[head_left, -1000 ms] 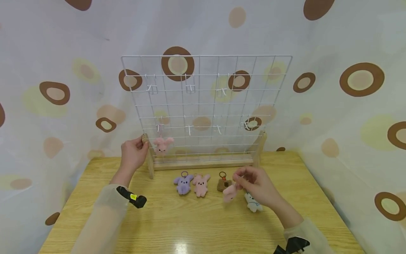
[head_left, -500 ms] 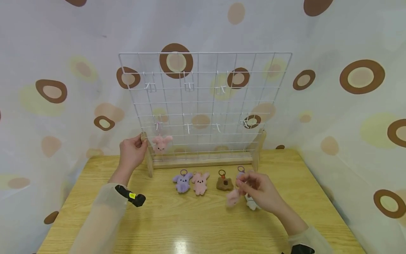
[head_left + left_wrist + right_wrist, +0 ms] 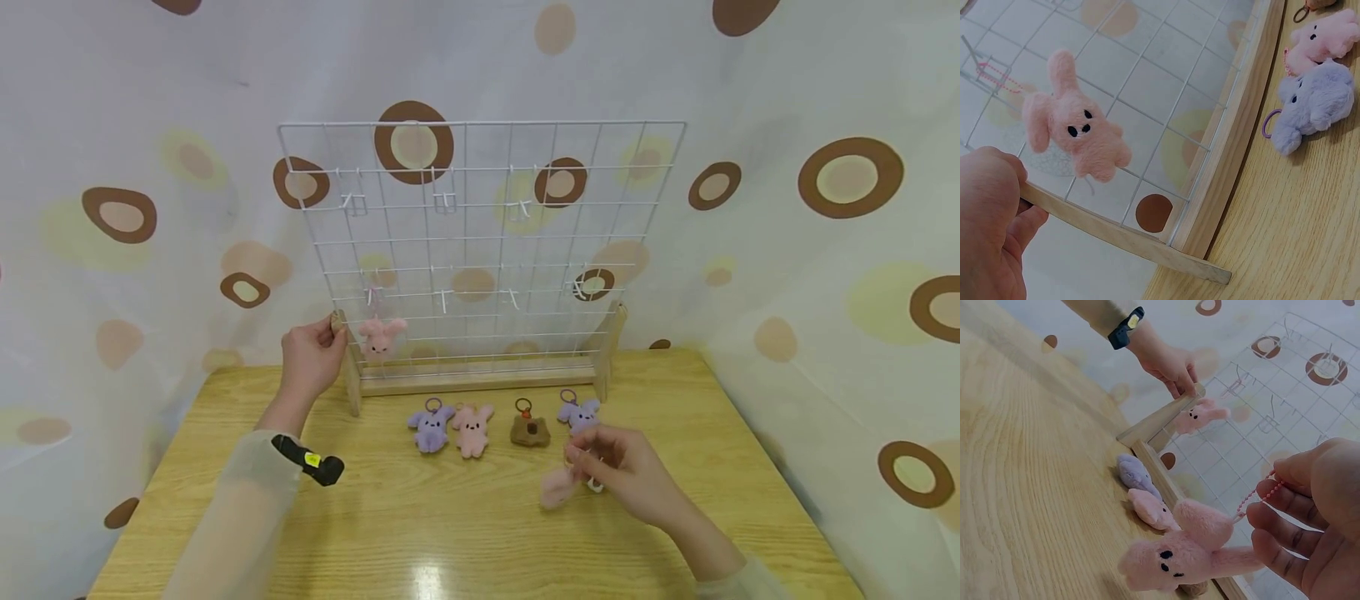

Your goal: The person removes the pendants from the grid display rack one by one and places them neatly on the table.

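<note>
My left hand (image 3: 311, 358) grips the top of the wooden side post (image 3: 1122, 231) at the left end of a white wire grid rack (image 3: 487, 242). From a lower-left hook hangs one pink plush bunny keychain (image 3: 1088, 125). My right hand (image 3: 630, 475) pinches the pink bead chain (image 3: 1254, 500) of another pink plush bunny keychain (image 3: 1179, 559), which dangles over the table, blurred in the head view. Behind that hand lies a purple plush keychain (image 3: 578, 415). A white plush (image 3: 596, 485) is mostly hidden by the fingers.
In front of the rack lie a purple plush (image 3: 431, 429), a pink plush (image 3: 472, 432) and a brown plush (image 3: 530, 431) on the wooden table (image 3: 360, 517). White hooks (image 3: 445, 202) sit in two rows on the grid. A patterned cloth (image 3: 787, 83) surrounds the table.
My right hand has moved down and slightly right with the pink bunny keychain. The purple plush behind it has come into sight, and the white plush is more covered. The left hand keeps its grip.
</note>
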Demonstrator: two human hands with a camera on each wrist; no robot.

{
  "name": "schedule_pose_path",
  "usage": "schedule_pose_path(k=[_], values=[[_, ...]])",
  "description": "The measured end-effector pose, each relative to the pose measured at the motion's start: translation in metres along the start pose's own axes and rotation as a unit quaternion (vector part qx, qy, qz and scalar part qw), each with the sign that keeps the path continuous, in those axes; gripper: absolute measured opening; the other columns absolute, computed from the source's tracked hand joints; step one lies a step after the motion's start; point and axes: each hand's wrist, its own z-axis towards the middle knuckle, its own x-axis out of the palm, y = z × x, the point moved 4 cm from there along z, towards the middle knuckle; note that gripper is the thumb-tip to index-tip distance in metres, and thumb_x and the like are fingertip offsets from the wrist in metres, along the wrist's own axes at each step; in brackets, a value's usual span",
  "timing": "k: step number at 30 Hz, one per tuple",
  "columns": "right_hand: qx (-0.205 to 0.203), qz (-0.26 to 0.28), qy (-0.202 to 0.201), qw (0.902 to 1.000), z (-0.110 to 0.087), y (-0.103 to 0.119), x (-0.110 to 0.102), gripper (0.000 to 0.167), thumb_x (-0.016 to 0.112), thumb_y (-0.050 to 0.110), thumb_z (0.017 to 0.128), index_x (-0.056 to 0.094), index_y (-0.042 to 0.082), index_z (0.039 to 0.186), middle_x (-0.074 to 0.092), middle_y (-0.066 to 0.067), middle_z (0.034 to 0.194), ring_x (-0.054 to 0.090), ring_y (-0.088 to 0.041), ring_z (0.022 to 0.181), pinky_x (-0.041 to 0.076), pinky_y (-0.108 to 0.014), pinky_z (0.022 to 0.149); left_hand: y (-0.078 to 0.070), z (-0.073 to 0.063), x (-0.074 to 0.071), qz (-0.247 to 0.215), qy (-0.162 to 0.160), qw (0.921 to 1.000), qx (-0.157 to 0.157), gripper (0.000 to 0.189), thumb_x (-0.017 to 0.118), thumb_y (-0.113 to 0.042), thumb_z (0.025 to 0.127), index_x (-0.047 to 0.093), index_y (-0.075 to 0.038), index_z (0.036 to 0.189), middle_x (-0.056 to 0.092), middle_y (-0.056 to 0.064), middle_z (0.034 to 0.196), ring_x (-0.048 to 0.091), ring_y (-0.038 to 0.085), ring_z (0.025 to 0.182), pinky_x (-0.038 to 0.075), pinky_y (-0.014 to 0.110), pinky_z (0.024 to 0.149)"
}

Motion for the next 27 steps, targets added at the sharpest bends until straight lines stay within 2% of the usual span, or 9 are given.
schedule_pose_path(k=[4, 7, 12, 17, 23, 27], values=[[0.006, 0.010, 0.012, 0.9999, -0.003, -0.005, 0.004, 0.010, 0.066, 0.005, 0.105, 0.072, -0.002, 0.104, 0.072, -0.016, 0.086, 0.069, -0.024, 0.069, 0.060, -0.032, 0.060, 0.002, 0.000, -0.001, -0.001, -0.001, 1.0000, -0.002, 0.035, 0.064, -0.008, 0.104, 0.066, 0.012, 0.133, 0.073, 0.028, 0.115, 0.073, 0.033, 0.106, 0.052, 0.010, 0.071], [0.019, 0.010, 0.010, 0.9997, 0.001, -0.015, 0.008, 0.011, 0.065, 0.006, 0.105, 0.072, -0.002, 0.105, 0.073, -0.017, 0.089, 0.069, -0.024, 0.070, 0.061, -0.035, 0.061, 0.003, 0.001, -0.002, -0.007, -0.001, 0.9999, -0.007, 0.035, 0.064, -0.008, 0.104, 0.066, 0.012, 0.133, 0.072, 0.028, 0.116, 0.073, 0.033, 0.108, 0.054, 0.012, 0.074], [0.039, 0.007, -0.019, 0.9990, 0.013, -0.033, 0.013, 0.013, 0.067, 0.007, 0.105, 0.072, -0.005, 0.105, 0.074, -0.017, 0.091, 0.071, -0.024, 0.072, 0.062, -0.038, 0.064, 0.004, 0.001, -0.001, -0.017, 0.010, 0.9996, -0.018, 0.037, 0.063, -0.009, 0.105, 0.063, 0.011, 0.137, 0.071, 0.028, 0.121, 0.071, 0.034, 0.113, 0.058, 0.024, 0.082], [0.063, 0.029, -0.046, 0.9965, 0.024, -0.047, 0.018, 0.021, 0.067, 0.008, 0.105, 0.070, -0.012, 0.106, 0.073, -0.019, 0.090, 0.072, -0.022, 0.073, 0.062, -0.037, 0.063, 0.005, 0.002, 0.003, -0.018, 0.010, 0.9995, -0.022, 0.037, 0.064, -0.010, 0.105, 0.064, 0.009, 0.137, 0.071, 0.026, 0.121, 0.072, 0.032, 0.112, 0.059, 0.033, 0.085], [0.096, 0.061, -0.068, 0.9912, 0.032, -0.058, 0.026, 0.023, 0.066, 0.004, 0.105, 0.066, -0.018, 0.110, 0.071, -0.029, 0.098, 0.073, -0.021, 0.076, 0.063, -0.033, 0.068, 0.005, 0.000, 0.002, -0.012, 0.007, 0.9997, -0.019, 0.036, 0.064, -0.010, 0.105, 0.066, 0.009, 0.136, 0.072, 0.026, 0.120, 0.072, 0.032, 0.111, 0.059, 0.030, 0.083], [0.104, 0.074, -0.067, 0.9896, 0.037, -0.064, 0.032, 0.022, 0.066, 0.004, 0.104, 0.066, -0.017, 0.111, 0.070, -0.032, 0.101, 0.074, -0.022, 0.078, 0.063, -0.033, 0.069, 0.005, 0.000, 0.001, -0.013, 0.007, 0.9997, -0.018, 0.037, 0.064, -0.010, 0.105, 0.065, 0.009, 0.136, 0.072, 0.026, 0.121, 0.072, 0.031, 0.111, 0.059, 0.029, 0.083]])
